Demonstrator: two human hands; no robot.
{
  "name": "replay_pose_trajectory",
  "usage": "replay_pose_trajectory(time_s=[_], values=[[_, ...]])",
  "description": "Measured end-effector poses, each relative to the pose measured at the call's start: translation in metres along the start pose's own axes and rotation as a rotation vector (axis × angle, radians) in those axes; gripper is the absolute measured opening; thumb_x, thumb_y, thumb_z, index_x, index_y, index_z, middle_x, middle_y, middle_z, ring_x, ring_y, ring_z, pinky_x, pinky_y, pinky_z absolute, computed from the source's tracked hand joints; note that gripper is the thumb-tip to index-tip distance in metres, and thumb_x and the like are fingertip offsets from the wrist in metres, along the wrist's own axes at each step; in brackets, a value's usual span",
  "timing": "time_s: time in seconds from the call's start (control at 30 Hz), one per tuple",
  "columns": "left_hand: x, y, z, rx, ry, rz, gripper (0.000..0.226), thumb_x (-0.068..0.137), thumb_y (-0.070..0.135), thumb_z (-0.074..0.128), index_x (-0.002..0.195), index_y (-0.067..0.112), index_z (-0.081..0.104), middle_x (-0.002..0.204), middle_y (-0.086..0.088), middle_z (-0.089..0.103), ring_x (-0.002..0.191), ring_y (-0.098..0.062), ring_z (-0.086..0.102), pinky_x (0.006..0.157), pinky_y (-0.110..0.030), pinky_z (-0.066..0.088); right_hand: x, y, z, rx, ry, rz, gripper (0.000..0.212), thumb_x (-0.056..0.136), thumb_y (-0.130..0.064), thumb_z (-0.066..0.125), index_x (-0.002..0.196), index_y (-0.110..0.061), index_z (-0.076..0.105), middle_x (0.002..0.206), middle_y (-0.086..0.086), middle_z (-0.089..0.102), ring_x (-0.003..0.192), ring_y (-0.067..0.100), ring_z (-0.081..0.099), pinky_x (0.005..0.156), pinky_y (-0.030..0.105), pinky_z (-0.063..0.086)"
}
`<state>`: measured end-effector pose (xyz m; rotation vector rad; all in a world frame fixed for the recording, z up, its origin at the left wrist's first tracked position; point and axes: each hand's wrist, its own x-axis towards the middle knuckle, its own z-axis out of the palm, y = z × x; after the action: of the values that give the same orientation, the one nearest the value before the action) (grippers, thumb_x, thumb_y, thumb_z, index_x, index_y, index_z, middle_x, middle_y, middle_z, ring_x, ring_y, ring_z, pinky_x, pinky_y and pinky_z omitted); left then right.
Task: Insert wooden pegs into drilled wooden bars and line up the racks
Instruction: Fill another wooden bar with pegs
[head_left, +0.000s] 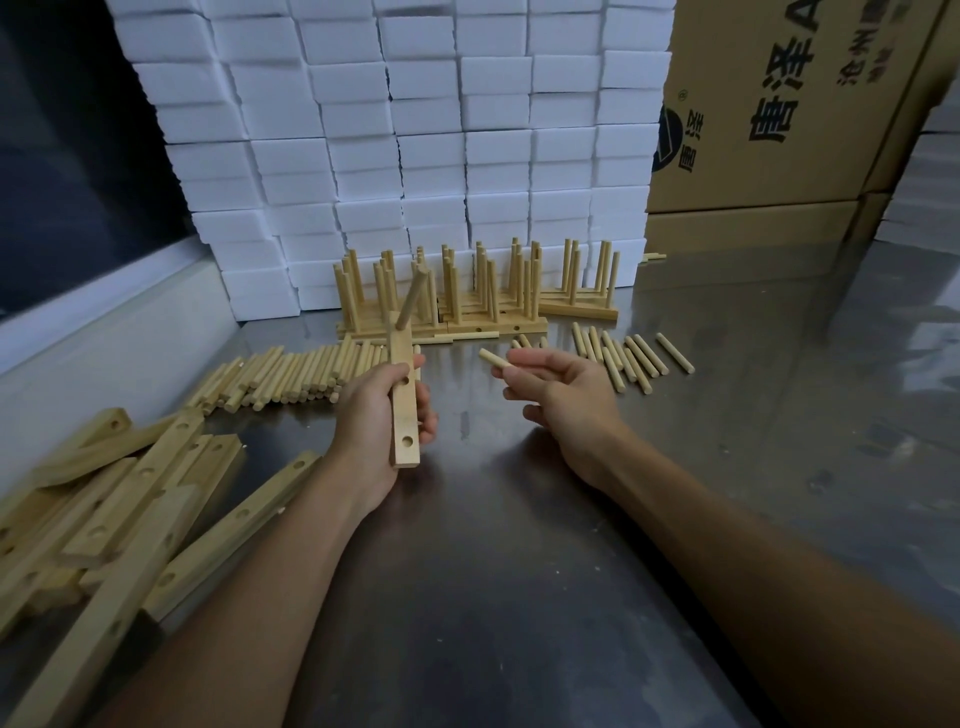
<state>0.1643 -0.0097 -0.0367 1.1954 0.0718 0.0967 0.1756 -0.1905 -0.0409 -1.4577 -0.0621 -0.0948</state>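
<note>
White foam blocks (415, 130), stacked as a wall, fill the upper middle of the frame; the stack's top runs out of view. Cardboard cartons (769, 104) at upper right, printed characters partly cut off by the frame edge. Dark panel at upper left, detail not readable.

Steel table (519, 545) takes the whole lower half, dull reflections blurring its far right.

Finished racks (467, 296) stand in a row against the foot of the foam, pegs upright; they overlap one another so the count cannot be told.

Drilled bars (130, 499) heaped at lower left, crossing each other, several cut off by the left and bottom edges.

Loose peg pile (291, 376) left of centre, partly hidden behind the left hand. Smaller spread of pegs (623, 356) right of centre, partly behind the right hand.

Left hand (374, 415) curled round one bar (404, 405), held on end above the table; one peg (410, 299) seated in its top hole, leaning; lower hole open.

Right hand (556, 384) pinches a single peg (496, 360) at the fingertips, just beside the bar, not touching it.
</note>
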Motion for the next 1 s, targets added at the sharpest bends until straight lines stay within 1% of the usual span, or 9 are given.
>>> replay_pose_trajectory(time_s=[0.17,0.27,0.33,0.43,0.53,0.63,0.77,0.87,1.0], values=[[-0.002,-0.004,0.005,0.035,-0.001,0.012,0.021,0.103,0.022,0.043,0.111,0.012,0.060,0.066,-0.006,0.051,0.040,-0.018,0.046,0.036,-0.021,0.033,-0.004,0.000,0.005,-0.103,0.002,-0.083,0.017,0.100,-0.015,0.056,0.103,-0.025,0.070,0.081,-0.005,0.069,0.068,0.005,0.053,0.059,0.018,0.046],[-0.002,-0.004,0.006,0.044,-0.027,-0.012,0.024,0.104,0.027,0.042,0.117,0.014,0.057,0.064,-0.006,0.051,0.037,-0.017,0.043,0.035,-0.019,0.029,-0.006,-0.001,0.008,-0.136,-0.013,-0.129,0.020,0.108,-0.021,0.039,0.109,-0.014,0.058,0.071,-0.002,0.064,0.058,0.003,0.049,0.056,0.015,0.042],[-0.004,-0.004,0.006,0.013,-0.075,-0.065,0.027,0.104,0.028,0.038,0.118,0.013,0.056,0.063,-0.005,0.050,0.038,-0.016,0.041,0.034,-0.019,0.026,-0.008,-0.001,0.011,-0.169,-0.008,-0.147,0.026,0.109,-0.025,0.032,0.112,-0.009,0.052,0.073,0.000,0.066,0.060,0.002,0.053,0.058,0.012,0.044],[-0.007,-0.004,0.008,-0.060,-0.120,-0.121,0.029,0.102,0.025,0.034,0.115,0.009,0.055,0.061,-0.005,0.051,0.039,-0.017,0.040,0.034,-0.018,0.026,-0.007,-0.003,0.016,-0.221,0.033,-0.209,0.023,0.107,-0.027,0.038,0.106,-0.012,0.055,0.082,-0.003,0.063,0.067,-0.001,0.053,0.066,0.015,0.046],[-0.007,-0.005,0.011,-0.086,-0.120,-0.132,0.027,0.101,0.022,0.034,0.112,0.008,0.054,0.061,-0.005,0.052,0.041,-0.017,0.042,0.035,-0.020,0.027,-0.005,-0.008,0.017,-0.176,0.069,-0.256,0.022,0.105,-0.026,0.047,0.100,-0.010,0.061,0.072,-0.005,0.050,0.057,-0.001,0.042,0.057,0.017,0.040],[-0.007,-0.007,0.012,-0.091,-0.132,-0.139,0.025,0.102,0.022,0.034,0.113,0.008,0.053,0.062,-0.005,0.052,0.043,-0.016,0.043,0.035,-0.020,0.028,-0.006,-0.011,0.014,0.007,0.015,-0.188,0.019,0.102,-0.028,0.053,0.099,-0.010,0.059,0.065,-0.007,0.061,0.056,0.002,0.053,0.054,0.020,0.045],[-0.008,-0.007,0.012,-0.087,-0.169,-0.136,0.020,0.103,0.021,0.035,0.109,0.008,0.049,0.065,-0.006,0.052,0.046,-0.016,0.044,0.035,-0.021,0.029,-0.011,-0.010,0.013,-0.025,-0.041,-0.146,0.024,0.093,-0.016,0.068,0.104,0.005,0.063,0.082,0.007,0.076,0.066,0.010,0.068,0.061,0.022,0.051],[-0.008,-0.007,0.011,-0.058,-0.197,-0.099,0.019,0.104,0.018,0.035,0.112,0.008,0.049,0.067,-0.007,0.052,0.047,-0.017,0.044,0.035,-0.021,0.030,-0.012,-0.009,0.013,-0.085,-0.089,-0.162,0.018,0.091,-0.012,0.070,0.102,0.003,0.068,0.085,0.009,0.077,0.067,0.010,0.068,0.060,0.021,0.051],[-0.008,-0.007,0.010,-0.049,-0.197,-0.083,0.025,0.105,0.016,0.032,0.119,0.006,0.050,0.065,-0.006,0.052,0.045,-0.016,0.044,0.034,-0.019,0.028,-0.015,-0.006,0.014,-0.249,-0.133,-0.275,0.013,0.093,-0.006,0.066,0.101,0.002,0.073,0.084,0.012,0.075,0.062,0.002,0.065,0.058,0.013,0.050]])
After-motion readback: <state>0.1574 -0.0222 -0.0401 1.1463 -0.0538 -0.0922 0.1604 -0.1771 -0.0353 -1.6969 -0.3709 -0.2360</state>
